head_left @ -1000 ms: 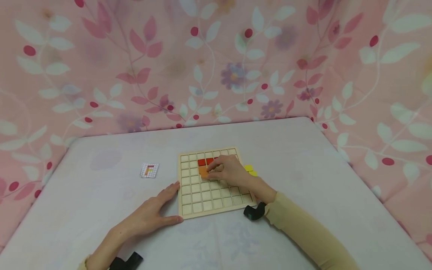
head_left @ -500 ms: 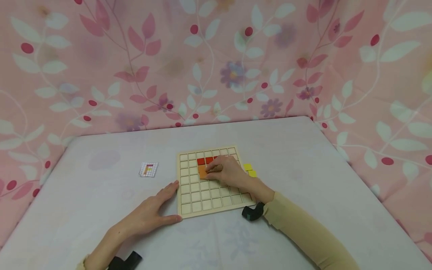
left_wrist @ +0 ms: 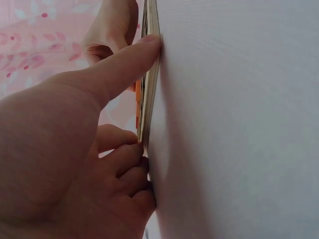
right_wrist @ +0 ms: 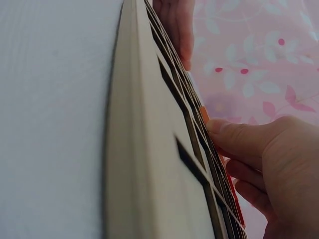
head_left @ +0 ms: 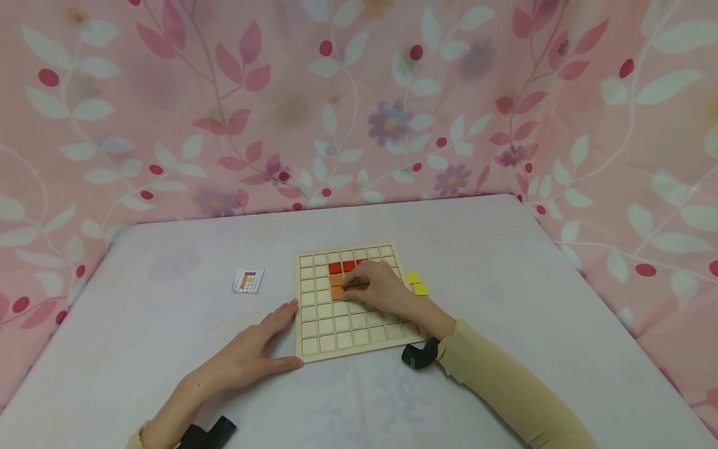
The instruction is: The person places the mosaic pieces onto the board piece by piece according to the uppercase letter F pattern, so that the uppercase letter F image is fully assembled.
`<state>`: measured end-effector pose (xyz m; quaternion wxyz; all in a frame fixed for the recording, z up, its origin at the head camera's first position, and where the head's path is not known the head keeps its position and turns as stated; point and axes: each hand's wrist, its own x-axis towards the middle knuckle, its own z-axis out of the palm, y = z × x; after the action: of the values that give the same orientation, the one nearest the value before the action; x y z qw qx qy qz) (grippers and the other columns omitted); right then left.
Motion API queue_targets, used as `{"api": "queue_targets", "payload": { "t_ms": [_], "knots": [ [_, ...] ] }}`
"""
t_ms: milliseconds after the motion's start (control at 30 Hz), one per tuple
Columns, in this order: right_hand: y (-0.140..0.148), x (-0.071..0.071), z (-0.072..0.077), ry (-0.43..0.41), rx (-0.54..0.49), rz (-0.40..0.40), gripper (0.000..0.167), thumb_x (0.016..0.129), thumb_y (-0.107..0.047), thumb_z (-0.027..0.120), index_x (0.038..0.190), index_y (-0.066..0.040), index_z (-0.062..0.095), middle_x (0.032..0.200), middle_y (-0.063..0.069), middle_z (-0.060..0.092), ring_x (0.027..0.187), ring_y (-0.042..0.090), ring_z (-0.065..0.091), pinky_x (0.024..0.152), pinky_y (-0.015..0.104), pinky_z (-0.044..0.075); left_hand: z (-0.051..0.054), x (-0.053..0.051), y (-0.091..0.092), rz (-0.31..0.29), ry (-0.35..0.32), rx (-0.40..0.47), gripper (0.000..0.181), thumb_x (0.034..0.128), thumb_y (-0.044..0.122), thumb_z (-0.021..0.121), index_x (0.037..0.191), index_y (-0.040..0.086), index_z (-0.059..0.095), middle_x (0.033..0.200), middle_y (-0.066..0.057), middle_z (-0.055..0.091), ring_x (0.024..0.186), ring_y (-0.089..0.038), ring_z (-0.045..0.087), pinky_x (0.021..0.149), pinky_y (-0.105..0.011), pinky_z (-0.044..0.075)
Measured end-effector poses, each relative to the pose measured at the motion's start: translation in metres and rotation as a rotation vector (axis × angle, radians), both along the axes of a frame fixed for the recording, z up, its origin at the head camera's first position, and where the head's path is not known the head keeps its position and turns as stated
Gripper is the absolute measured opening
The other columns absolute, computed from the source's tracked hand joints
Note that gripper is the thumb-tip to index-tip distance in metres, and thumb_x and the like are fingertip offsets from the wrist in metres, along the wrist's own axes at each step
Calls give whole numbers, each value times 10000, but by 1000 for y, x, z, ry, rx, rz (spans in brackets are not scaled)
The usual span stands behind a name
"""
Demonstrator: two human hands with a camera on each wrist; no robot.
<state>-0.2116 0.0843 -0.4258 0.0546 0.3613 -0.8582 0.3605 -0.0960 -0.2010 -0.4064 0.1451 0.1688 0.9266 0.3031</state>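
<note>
Right hand [head_left: 381, 287] touching lower orange tile [head_left: 336, 293], grid board [head_left: 326, 345], mid-frame.
Can't tell if it's pinching; left hand [head_left: 251, 352] spread, touching board's left edge.

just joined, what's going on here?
A person is handling colored tiles on a pale wooden square grid board. Their right hand touches the nearer of two flat orange square tiles, set below a row of flat red square tiles; whether it grips is unclear. Their left hand touches the board's left edge. Two flat yellow square tiles are off the board, to its right. A small white gridded card lies to its left.
</note>
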Motion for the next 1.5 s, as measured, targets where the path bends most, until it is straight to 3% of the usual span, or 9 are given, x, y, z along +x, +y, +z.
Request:
{"api": "queue_targets", "payload": {
  "t_ms": [267, 633, 1133, 1267, 1500],
  "knots": [
    [0, 0, -1, -16, -5, -1, 197, 789, -250, 863, 946, -169, 777, 909, -81, 740, 906, 99, 648, 857, 305, 476, 0, 0, 0, 2, -3, -1, 1018, 806, 608, 741, 1603, 219, 242, 1641, -86, 278, 1500, -388, 253, 1164, -636, 246],
    [0, -2, -4, 37, -10, 6, 201, 786, -262, 864, 942, -173, 775, 905, -96, 744, 901, 83, 658, 828, 281, 480, -1, -1, 0, 5, -6, 3, 1021, 804, 604, 746, 1603, 216, 243, 1642, -83, 275, 1505, -380, 243, 1167, -639, 238],
    [-1, 0, -3, -7, -26, 8, 191, 801, -191, 854, 965, -135, 775, 924, -35, 748, 904, 117, 680, 815, 273, 547, -4, -2, 0, 17, -22, -8, 1030, 797, 589, 761, 1606, 243, 227, 1653, -39, 249, 1521, -322, 226, 1173, -621, 246],
    [2, -2, 3, -51, -39, -7, 182, 807, -214, 851, 960, -148, 779, 924, -39, 750, 902, 133, 673, 806, 293, 542, -3, -1, -1, 16, -19, -7, 1032, 798, 594, 757, 1606, 232, 228, 1652, -48, 252, 1519, -333, 230, 1171, -625, 247],
    [31, -9, 24, -195, -156, -46, 199, 802, -227, 851, 969, -139, 786, 951, -9, 755, 966, 231, 677, 887, 492, 536, -4, -1, 1, 15, -14, -4, 1027, 799, 574, 766, 1604, 221, 235, 1652, -38, 252, 1522, -317, 226, 1176, -628, 231]
  ]
}}
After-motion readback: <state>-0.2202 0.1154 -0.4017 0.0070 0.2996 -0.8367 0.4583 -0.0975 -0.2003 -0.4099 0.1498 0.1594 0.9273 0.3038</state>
